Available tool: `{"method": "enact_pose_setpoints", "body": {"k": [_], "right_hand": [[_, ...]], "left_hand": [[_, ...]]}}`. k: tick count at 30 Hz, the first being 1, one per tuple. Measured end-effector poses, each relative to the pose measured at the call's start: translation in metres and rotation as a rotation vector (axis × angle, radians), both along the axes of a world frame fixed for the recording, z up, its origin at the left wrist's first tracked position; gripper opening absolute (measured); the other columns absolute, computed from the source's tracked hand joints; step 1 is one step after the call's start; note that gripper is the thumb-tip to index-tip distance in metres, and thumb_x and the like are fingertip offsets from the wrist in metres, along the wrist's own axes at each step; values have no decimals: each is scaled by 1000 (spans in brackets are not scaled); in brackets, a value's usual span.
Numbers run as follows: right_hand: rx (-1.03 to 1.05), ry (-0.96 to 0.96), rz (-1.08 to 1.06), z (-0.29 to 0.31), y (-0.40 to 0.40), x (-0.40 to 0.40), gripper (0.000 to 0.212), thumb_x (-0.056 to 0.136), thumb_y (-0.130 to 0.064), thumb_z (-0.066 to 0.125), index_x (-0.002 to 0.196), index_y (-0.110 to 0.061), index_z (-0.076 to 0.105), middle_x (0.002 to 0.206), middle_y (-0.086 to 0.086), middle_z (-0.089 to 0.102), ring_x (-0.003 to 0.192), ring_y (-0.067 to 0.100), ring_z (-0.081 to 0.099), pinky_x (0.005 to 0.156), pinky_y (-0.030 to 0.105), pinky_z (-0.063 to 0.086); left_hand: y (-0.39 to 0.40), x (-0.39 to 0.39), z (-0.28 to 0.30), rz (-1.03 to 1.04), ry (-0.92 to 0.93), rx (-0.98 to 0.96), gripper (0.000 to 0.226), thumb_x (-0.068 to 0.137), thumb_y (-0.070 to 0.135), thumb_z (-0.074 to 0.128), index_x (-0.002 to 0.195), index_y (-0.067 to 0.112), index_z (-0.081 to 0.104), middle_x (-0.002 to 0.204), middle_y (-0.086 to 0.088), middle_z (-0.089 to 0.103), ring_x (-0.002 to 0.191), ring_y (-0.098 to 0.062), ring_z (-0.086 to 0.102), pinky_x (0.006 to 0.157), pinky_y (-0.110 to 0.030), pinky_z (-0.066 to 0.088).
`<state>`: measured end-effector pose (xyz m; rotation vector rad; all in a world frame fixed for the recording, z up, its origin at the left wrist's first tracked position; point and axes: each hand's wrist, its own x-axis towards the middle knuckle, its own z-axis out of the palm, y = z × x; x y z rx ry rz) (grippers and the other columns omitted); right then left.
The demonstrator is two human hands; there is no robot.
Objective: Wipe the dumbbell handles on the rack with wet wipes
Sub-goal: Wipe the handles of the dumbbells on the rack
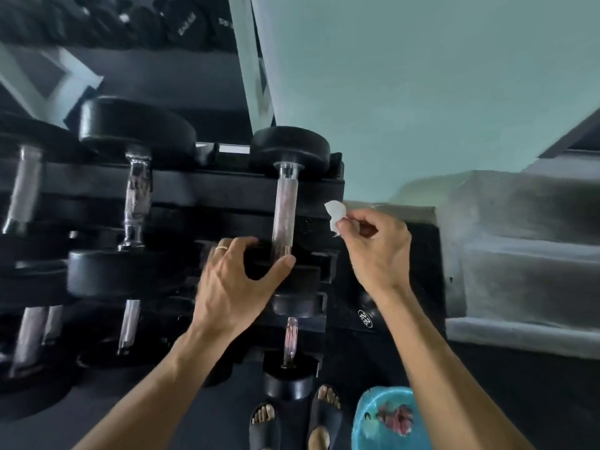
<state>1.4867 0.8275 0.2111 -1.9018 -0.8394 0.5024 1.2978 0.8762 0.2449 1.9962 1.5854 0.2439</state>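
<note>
The knurled chrome handle (285, 206) of the rightmost black round-headed dumbbell on the dark tiered rack (181, 186) stands bare, just left of the small white wet wipe (335, 216). The right hand (376, 245) pinches that wipe in a closed grip; the left hand (233, 280) cups the dumbbell's near head (279, 271). A good pass would wrap the wipe round the handle and run its full length. Counted: one wipe, about six handles visible, two hands.
</note>
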Motion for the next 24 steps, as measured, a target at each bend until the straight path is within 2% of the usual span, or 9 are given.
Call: {"method": "enact_pose_setpoints", "body": {"k": [2, 5, 9, 13, 17, 19, 21, 24], "right_hand": [[32, -41, 35, -3, 23, 1, 10, 90, -16, 70, 98, -19, 76, 85, -10, 73, 80, 6, 67, 76, 24, 55], [113, -107, 84, -5, 55, -4, 13, 92, -18, 69, 104, -17, 74, 82, -5, 73, 72, 8, 65, 69, 21, 53], [172, -122, 171, -6, 81, -11, 14, 94, -18, 66, 88, -10, 75, 70, 0, 70, 64, 14, 61, 56, 20, 49], [131, -77, 235, -12, 74, -13, 10, 92, -14, 69, 97, -10, 77, 83, -5, 72, 70, 1, 65, 65, 11, 51], [30, -126, 370, -13, 40, -23, 13, 90, -13, 72, 101, -10, 77, 87, -4, 74, 73, 4, 69, 69, 22, 58], [59, -84, 344, -6, 45, -23, 13, 90, -14, 72, 102, -12, 77, 83, -11, 72, 73, 3, 68, 68, 21, 58], [116, -62, 224, 0, 69, -18, 10, 92, -19, 71, 98, -15, 78, 77, -16, 69, 70, 0, 66, 63, 15, 53], [135, -103, 125, 0, 93, -16, 12, 93, -23, 69, 94, -15, 78, 75, -15, 68, 66, -3, 62, 62, 11, 47]], "left_hand": [[-1, 0, -7, 64, 1, -54, 87, 67, 81, 50, 126, 19, 61, 123, 3, 61, 118, -16, 56, 89, -23, 38], [0, 0, -11, 121, -3, -34, 85, 65, 83, 52, 120, 19, 67, 115, 5, 65, 111, -13, 58, 88, -22, 40], [2, -1, -12, 131, -72, -24, 85, 60, 83, 54, 113, 19, 71, 109, 8, 67, 103, -6, 57, 88, -20, 41], [3, -1, -15, 139, -138, -6, 83, 58, 83, 55, 107, 19, 73, 105, 10, 67, 100, -4, 58, 88, -19, 43], [5, -5, -18, 116, -162, -18, 85, 56, 84, 55, 109, 19, 74, 109, 9, 68, 100, 0, 56, 84, -8, 38], [6, -6, -19, 103, -177, -23, 85, 56, 84, 56, 109, 19, 74, 110, 8, 68, 103, -3, 58, 82, -6, 36], [7, -6, -21, 97, -191, -25, 84, 56, 83, 57, 109, 19, 74, 111, 9, 67, 106, -5, 60, 84, -9, 38], [7, -6, -24, 105, -211, -5, 83, 57, 82, 58, 107, 18, 74, 110, 8, 68, 105, -7, 61, 88, -16, 43]]}}
